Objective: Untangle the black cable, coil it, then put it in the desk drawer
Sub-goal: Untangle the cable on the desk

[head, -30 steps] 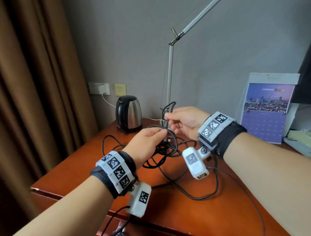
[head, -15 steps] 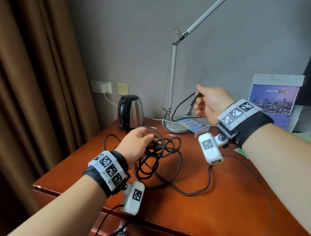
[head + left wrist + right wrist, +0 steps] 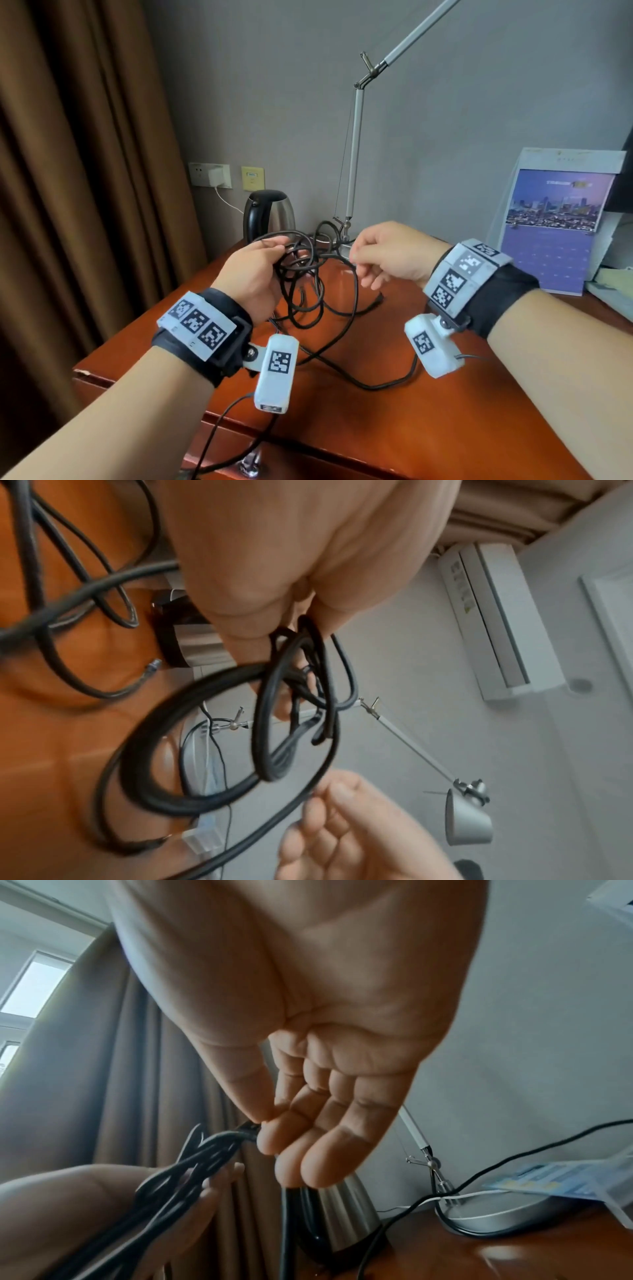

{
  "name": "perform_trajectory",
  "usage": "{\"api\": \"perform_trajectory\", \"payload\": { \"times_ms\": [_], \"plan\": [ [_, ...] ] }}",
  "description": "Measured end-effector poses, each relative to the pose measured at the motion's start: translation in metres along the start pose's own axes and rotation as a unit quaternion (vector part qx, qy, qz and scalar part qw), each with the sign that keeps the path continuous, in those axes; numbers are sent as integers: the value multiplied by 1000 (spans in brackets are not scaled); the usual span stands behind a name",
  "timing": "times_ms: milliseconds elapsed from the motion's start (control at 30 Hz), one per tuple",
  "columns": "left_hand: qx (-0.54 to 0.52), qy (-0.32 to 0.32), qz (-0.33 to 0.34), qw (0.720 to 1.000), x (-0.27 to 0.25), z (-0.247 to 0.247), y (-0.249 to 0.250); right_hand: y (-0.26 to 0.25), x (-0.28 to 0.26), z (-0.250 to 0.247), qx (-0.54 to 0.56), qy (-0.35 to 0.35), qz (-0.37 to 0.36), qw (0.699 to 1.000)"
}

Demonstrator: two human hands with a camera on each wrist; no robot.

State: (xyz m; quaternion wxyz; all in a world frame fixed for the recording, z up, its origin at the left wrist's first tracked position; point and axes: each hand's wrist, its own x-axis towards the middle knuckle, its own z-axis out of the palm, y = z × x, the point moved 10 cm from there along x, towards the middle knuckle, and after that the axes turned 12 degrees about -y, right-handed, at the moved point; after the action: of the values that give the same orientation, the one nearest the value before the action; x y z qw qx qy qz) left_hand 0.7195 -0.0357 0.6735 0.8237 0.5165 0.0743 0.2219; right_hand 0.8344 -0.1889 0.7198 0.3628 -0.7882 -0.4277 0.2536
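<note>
Brown worktop point(image 3: 445, 428) fills the bottom of the frame, with a kettle point(image 3: 270, 214) and a lamp point(image 3: 356, 154) near the grey wall. Left hand point(image 3: 251, 277) grips a bunch of loops of the black cable point(image 3: 308, 274) in the middle. Right hand point(image 3: 394, 255) pinches one strand beside it. More cable lies on the worktop below
</note>
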Motion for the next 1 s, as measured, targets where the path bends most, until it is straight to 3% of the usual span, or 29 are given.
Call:
{"api": "perform_trajectory", "payload": {
  "times_ms": [133, 200, 300, 333, 400, 600, 767, 867, 933, 1000],
  "plan": [
    [-54, 23, 16, 998, 3, -3, 13, 16, -3, 16, -25, -30, 41, 998],
    [-75, 33, 27, 996, 5, -3, 18, 27, -5, 34, -93, -89, 67, 989],
    [-89, 36, 43, 994, 8, -1, 25, 47, -10, 77, -315, -211, 89, 921],
    [-94, 32, 46, 994, 8, 1, 26, 54, -10, 88, -367, -225, 91, 898],
    [-103, 21, 50, 993, 9, 6, 28, 60, -5, 103, -409, -221, 80, 882],
    [-107, 8, 27, 994, 2, 12, 28, 66, 4, 126, -436, -254, 45, 862],
    [-89, -10, 11, 996, -2, 17, 27, 67, -3, 120, -352, -260, 70, 896],
    [-81, -16, 0, 997, -1, 19, 26, 67, -3, 135, -403, -283, 59, 868],
    [-70, -27, -14, 997, -2, 24, 25, 65, 1, 138, -423, -264, 52, 865],
    [-50, -45, -25, 997, -4, 27, 26, 57, 4, 121, -406, -200, 60, 890]
  ]
}}
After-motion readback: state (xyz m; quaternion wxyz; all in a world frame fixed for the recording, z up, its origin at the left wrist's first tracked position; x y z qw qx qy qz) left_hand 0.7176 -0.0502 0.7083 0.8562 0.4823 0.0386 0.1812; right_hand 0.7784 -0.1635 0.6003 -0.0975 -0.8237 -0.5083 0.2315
